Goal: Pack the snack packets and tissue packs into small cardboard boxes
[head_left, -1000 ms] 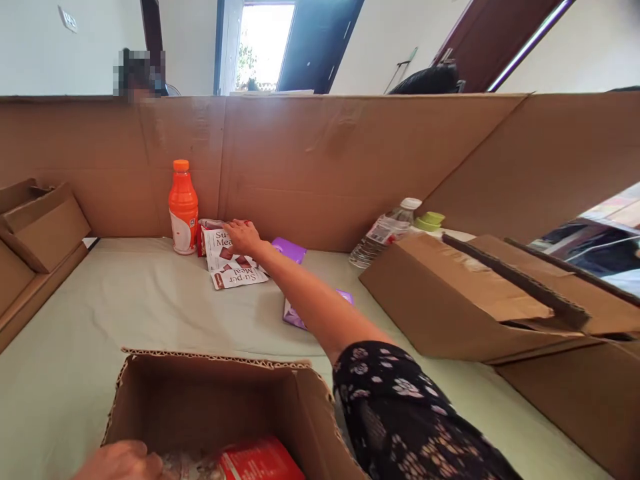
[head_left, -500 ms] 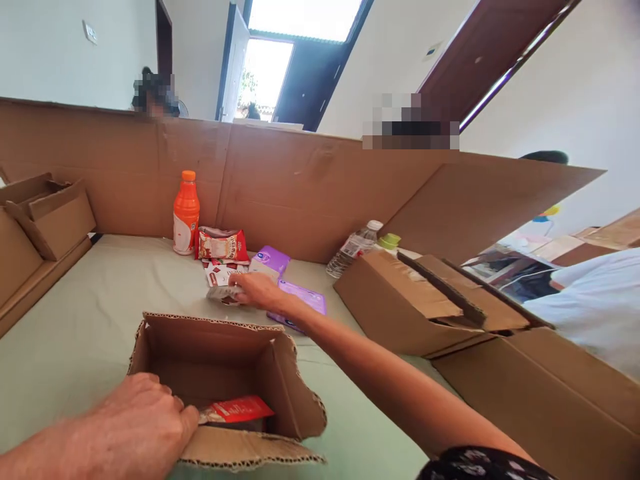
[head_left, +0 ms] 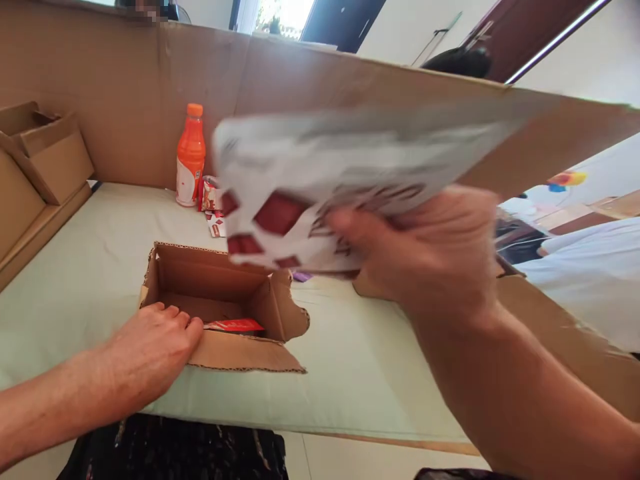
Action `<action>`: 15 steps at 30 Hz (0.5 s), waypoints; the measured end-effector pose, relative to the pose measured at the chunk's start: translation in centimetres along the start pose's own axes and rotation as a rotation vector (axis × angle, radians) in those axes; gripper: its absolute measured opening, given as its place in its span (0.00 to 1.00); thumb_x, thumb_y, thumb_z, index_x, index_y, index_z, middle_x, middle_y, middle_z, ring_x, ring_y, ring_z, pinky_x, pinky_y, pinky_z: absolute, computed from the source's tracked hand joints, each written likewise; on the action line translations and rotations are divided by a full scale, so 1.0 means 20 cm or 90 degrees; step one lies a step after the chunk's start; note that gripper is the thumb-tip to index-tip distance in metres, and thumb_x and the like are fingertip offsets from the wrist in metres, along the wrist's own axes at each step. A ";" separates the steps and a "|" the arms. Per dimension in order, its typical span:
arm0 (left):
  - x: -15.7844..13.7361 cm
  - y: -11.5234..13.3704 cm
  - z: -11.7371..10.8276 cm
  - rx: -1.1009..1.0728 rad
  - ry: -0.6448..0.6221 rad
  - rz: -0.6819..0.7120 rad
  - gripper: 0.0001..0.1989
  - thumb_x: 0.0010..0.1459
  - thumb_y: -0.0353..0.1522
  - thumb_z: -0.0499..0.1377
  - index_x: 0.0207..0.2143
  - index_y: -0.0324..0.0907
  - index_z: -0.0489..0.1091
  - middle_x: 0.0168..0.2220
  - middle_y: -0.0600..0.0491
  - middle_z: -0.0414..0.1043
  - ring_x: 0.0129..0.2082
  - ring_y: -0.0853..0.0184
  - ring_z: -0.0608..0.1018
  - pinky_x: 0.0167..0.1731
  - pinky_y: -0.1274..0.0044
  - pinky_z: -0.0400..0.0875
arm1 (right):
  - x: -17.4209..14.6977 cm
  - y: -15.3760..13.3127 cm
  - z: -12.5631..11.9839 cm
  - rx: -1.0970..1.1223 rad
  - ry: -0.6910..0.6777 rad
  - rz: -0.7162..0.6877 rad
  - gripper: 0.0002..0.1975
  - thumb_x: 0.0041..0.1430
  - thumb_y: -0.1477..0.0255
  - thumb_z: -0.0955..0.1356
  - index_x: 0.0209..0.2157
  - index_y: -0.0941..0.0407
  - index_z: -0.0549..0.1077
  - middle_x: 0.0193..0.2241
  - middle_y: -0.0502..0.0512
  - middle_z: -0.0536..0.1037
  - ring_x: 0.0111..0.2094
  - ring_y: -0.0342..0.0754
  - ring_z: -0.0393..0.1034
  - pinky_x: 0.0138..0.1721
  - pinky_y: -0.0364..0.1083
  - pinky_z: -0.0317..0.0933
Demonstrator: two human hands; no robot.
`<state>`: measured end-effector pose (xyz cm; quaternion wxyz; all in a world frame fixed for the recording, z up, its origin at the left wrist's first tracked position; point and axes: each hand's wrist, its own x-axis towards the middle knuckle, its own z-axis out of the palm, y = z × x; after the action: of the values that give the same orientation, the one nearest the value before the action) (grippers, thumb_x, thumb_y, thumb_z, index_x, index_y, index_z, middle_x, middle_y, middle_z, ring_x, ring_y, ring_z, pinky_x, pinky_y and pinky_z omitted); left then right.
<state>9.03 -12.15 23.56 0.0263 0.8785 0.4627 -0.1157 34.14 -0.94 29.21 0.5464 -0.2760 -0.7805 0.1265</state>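
My right hand (head_left: 435, 247) is closed on a flat white packet with dark red diamonds (head_left: 280, 212), lifted close to the camera and blurred by motion. My left hand (head_left: 167, 333) grips the near left edge of a small open cardboard box (head_left: 250, 353), fingers curled over its rim. Inside that box lies a red packet (head_left: 237, 325), partly hidden by the near wall. Behind the box stands an orange bottle (head_left: 191, 157). Beside the bottle are a red snack packet (head_left: 207, 195) and another white packet with red diamonds (head_left: 216, 223), both partly covered by the raised packet.
A tall cardboard partition (head_left: 125, 100) runs along the back. Cardboard boxes stand at the left (head_left: 60, 157) and right (head_left: 550, 333). A bit of a purple pack (head_left: 301, 276) shows below the raised packet. A pale green cloth (head_left: 350, 360) covers the table.
My right hand has picked up the white packet from the table and raised it toward the camera. My left hand stays on the box edge. The view has tilted down.
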 end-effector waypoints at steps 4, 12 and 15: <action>0.01 0.00 0.00 -0.009 0.004 -0.023 0.19 0.47 0.16 0.54 0.40 0.37 0.74 0.34 0.45 0.79 0.34 0.55 0.81 0.35 0.68 0.73 | -0.08 -0.14 0.15 -0.184 -0.418 -0.033 0.09 0.61 0.79 0.68 0.28 0.55 0.78 0.21 0.47 0.77 0.22 0.41 0.68 0.23 0.41 0.55; -0.04 0.03 0.14 0.040 0.287 -0.091 0.21 0.44 0.16 0.52 0.38 0.38 0.76 0.48 0.41 0.75 0.49 0.52 0.75 0.49 0.61 0.75 | -0.08 -0.08 0.51 -0.331 -0.911 0.005 0.11 0.64 0.74 0.67 0.46 0.57 0.78 0.39 0.61 0.84 0.40 0.54 0.78 0.32 0.45 0.57; -0.05 0.02 0.19 0.059 0.413 -0.093 0.21 0.44 0.17 0.53 0.39 0.38 0.76 0.58 0.39 0.69 0.60 0.48 0.68 0.58 0.57 0.69 | -0.08 -0.07 0.52 -0.257 -0.958 -0.013 0.13 0.66 0.75 0.64 0.48 0.57 0.77 0.41 0.61 0.83 0.42 0.54 0.78 0.35 0.46 0.61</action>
<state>8.22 -13.71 20.09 -0.1707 0.8345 0.5028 0.1472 24.45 -1.91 24.72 -0.1896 -0.2026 -0.9519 0.1300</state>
